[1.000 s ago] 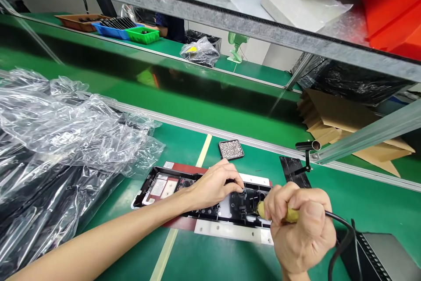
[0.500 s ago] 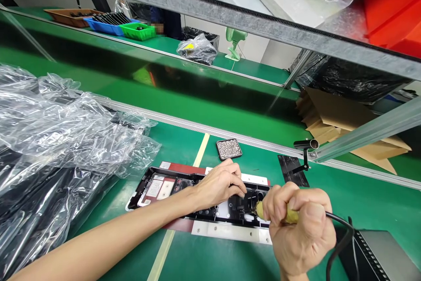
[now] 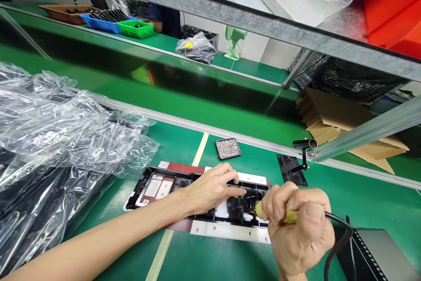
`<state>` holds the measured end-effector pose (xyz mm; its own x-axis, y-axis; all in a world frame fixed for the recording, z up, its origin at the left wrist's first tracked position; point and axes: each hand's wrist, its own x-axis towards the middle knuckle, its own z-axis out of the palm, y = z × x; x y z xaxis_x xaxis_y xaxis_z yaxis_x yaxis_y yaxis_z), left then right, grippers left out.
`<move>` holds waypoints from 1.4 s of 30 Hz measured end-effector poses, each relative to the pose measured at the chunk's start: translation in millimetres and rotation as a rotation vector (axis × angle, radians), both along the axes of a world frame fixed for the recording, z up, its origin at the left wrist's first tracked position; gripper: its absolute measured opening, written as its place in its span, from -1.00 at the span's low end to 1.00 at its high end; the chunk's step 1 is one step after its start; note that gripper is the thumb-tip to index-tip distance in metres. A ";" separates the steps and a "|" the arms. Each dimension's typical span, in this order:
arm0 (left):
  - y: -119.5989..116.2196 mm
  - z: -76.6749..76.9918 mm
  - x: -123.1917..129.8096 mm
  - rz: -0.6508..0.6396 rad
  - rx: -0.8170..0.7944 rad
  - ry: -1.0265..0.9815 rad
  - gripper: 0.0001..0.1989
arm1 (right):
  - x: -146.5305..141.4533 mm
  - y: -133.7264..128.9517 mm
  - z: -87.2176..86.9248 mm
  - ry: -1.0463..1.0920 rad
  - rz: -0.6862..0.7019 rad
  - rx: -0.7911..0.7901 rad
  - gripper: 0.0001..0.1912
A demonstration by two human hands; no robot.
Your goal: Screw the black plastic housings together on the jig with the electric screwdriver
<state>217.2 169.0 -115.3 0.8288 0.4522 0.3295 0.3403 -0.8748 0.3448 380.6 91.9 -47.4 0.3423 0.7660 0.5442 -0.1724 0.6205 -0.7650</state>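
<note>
While the right grip (image 3: 298, 228) encloses a corded tool (image 3: 290, 215), the left grip (image 3: 210, 190), loosely parted, lies over the black housing (image 3: 234, 204) on the worktop (image 3: 210, 263), likely light, stiff, best held by the rim (image 3: 141, 184).

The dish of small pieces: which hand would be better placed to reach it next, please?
Left, probably: the left hand looks nearer the dish, while the right hand has its grip closed on a corded tool.

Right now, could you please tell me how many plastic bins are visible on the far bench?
3: the brown bin at left, the blue bin beside it, and the green bin furthest right. Others may be hidden.
</note>
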 end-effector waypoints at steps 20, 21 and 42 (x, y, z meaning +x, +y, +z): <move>54.9 20.1 -11.4 0.331 -0.153 -0.044 -0.74 | -1.8 0.4 4.0 0.052 0.011 -0.039 -0.71; 65.0 19.3 -12.8 0.362 -0.168 -0.015 -0.75 | -1.9 1.0 4.6 0.061 0.011 -0.042 -0.71; 122.4 -26.2 22.3 0.354 -0.035 0.124 -0.76 | -3.0 5.0 6.0 0.080 -0.004 0.003 -0.71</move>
